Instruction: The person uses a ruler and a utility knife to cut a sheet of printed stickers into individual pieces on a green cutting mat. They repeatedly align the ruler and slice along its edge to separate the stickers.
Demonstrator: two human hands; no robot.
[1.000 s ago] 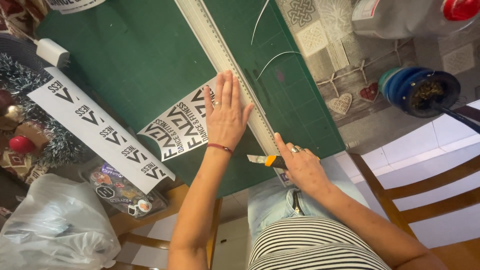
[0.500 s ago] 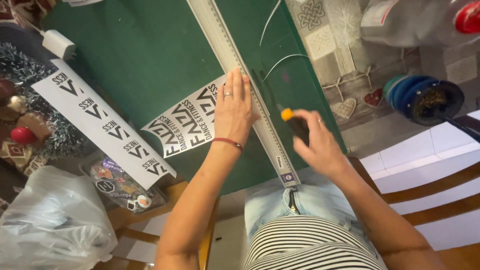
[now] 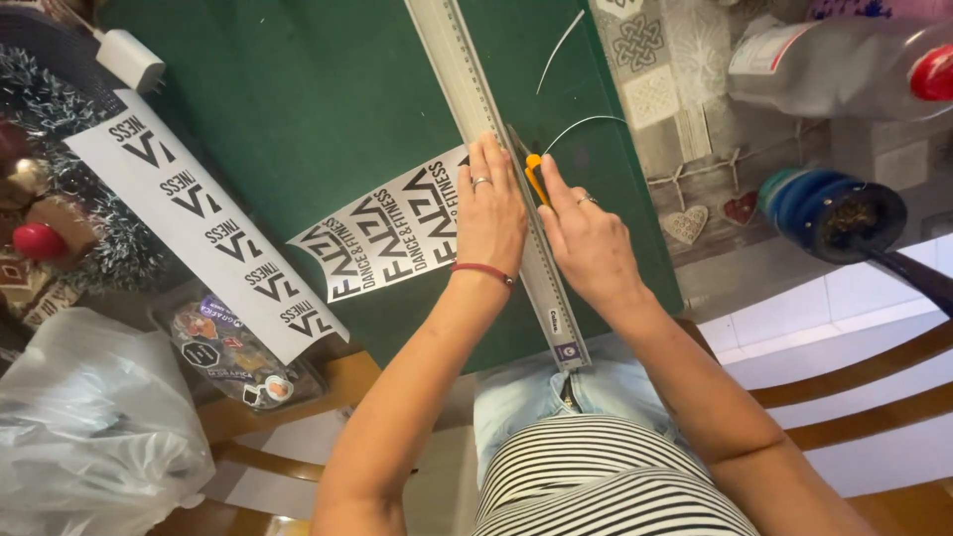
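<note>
Left hand [image 3: 491, 213] lies flat and open, palm down, pressing the long metal ruler [image 3: 496, 149] onto a printed sheet [image 3: 387, 233] on the green cutting mat [image 3: 288, 119] that covers the counter. Right hand [image 3: 586, 238] is closed around an orange craft knife [image 3: 534, 177], whose blade sits against the ruler's right edge just beside the left fingertips. Half a second ago the knife was lower along the ruler, near the left wrist; it has since travelled up the edge, and the right hand now sits just beside the left one, while the left hand has stayed pressed on the ruler. Two printed pieces show: the sheet under the ruler and one long strip [image 3: 204, 223] well to its left. Two thin white slivers [image 3: 566, 129] curl on the mat beyond the knife. One ruler, one knife.
</note>
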